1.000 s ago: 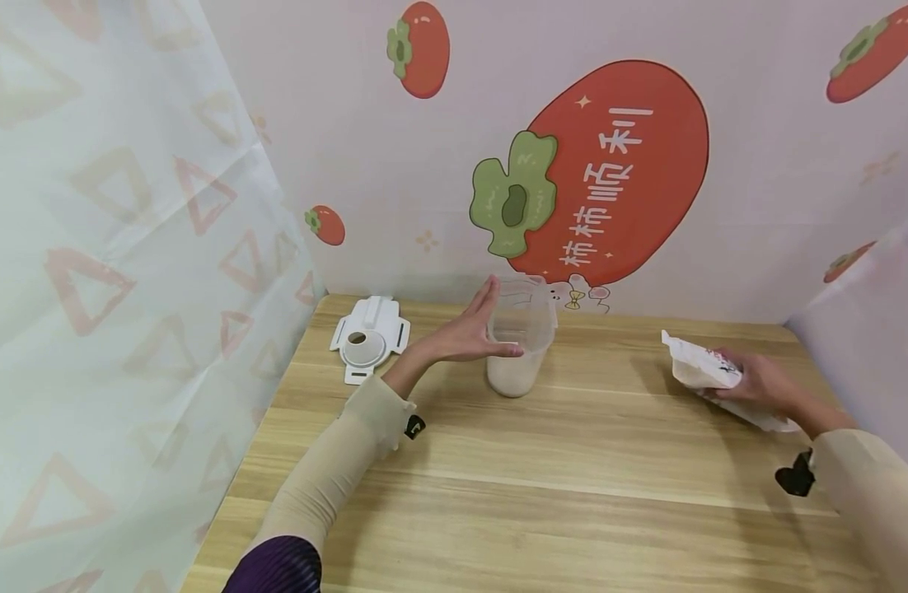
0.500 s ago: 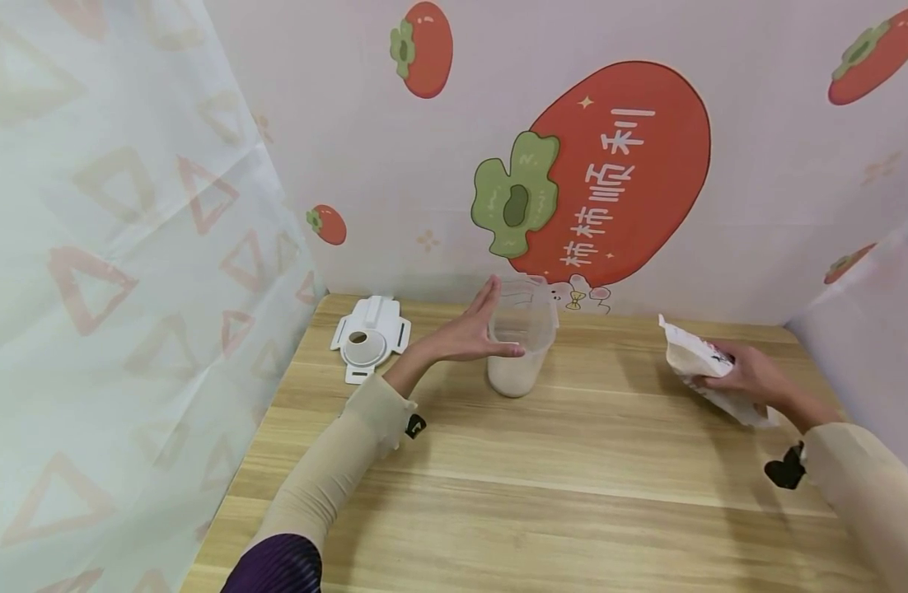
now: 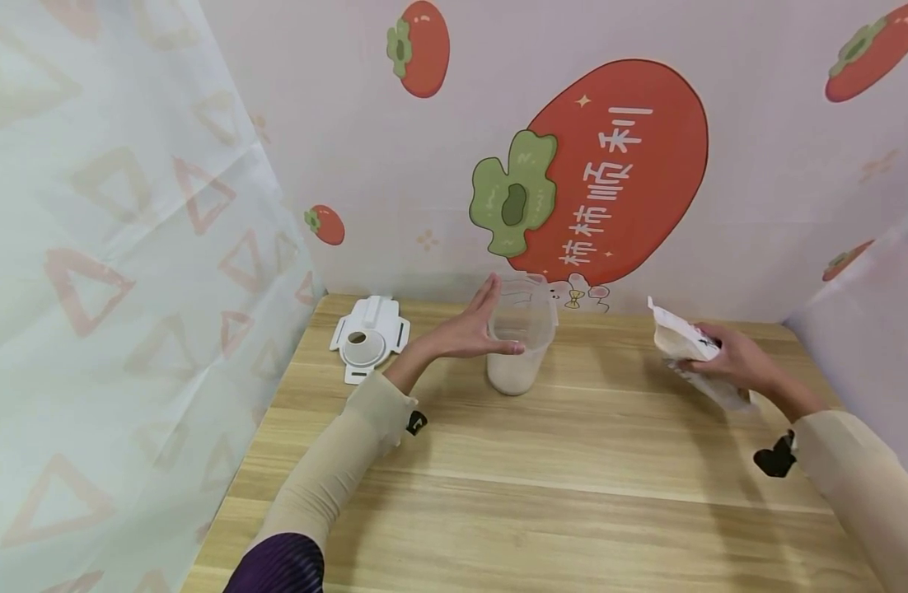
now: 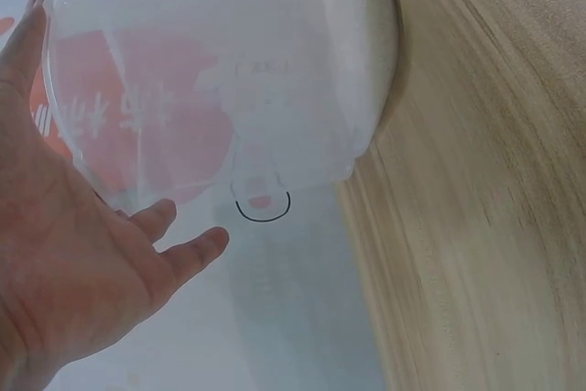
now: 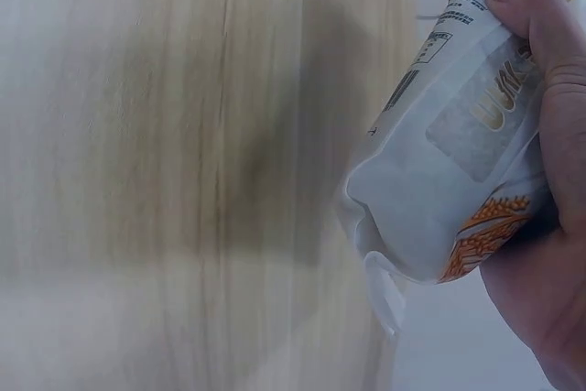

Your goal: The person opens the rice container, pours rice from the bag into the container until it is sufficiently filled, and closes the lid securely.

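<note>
One upright clear container stands at the left hand, whose fingers spread wide — the right hand grips a tilted white bag above the wooden table.

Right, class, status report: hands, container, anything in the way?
Left hand spread at rim of translucent container; right hand grips tilted white bag. Container upright. White lid-like piece lies left, seemingly clear.

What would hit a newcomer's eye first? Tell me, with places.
Probably the huge red persimmon print on the wall behind the wooden table. Next come the printed white bag, gripped by the right hand at the table's right side, and the translucent plastic container, standing near the back edge beside the left hand.
</note>
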Tool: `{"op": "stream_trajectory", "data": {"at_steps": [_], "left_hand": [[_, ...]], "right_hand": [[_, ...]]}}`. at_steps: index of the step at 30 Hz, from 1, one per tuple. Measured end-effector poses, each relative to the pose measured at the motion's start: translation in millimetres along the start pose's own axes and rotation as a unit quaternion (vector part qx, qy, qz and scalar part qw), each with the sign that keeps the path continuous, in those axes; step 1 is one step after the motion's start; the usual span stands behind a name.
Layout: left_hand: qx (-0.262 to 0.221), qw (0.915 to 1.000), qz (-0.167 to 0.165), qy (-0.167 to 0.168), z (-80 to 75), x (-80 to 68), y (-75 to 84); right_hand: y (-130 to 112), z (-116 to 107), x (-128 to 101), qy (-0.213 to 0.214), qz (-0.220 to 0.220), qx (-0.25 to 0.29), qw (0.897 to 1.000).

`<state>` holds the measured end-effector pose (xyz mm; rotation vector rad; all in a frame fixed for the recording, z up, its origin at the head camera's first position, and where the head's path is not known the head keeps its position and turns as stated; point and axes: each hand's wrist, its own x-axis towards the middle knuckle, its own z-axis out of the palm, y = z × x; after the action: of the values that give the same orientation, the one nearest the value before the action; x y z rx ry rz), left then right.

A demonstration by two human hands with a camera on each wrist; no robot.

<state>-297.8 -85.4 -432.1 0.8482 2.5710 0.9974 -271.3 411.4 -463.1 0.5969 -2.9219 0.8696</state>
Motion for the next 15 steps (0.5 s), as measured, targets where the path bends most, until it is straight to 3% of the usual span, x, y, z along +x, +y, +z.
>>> {"op": "stream_trajectory", "data": {"at_steps": [7, 15], "left_hand": [[0.0, 1.0, 0.005, 0.0, -2.4, 1.3, 0.6], [0.002, 1.0, 0.001, -0.002, -3.3, 1.7, 1.2]], "right_hand": [[-16, -2, 10, -0.004, -0.011, 0.019, 1.0], [-38, -4, 22, -0.018, -0.013, 0.003, 1.0]]}}
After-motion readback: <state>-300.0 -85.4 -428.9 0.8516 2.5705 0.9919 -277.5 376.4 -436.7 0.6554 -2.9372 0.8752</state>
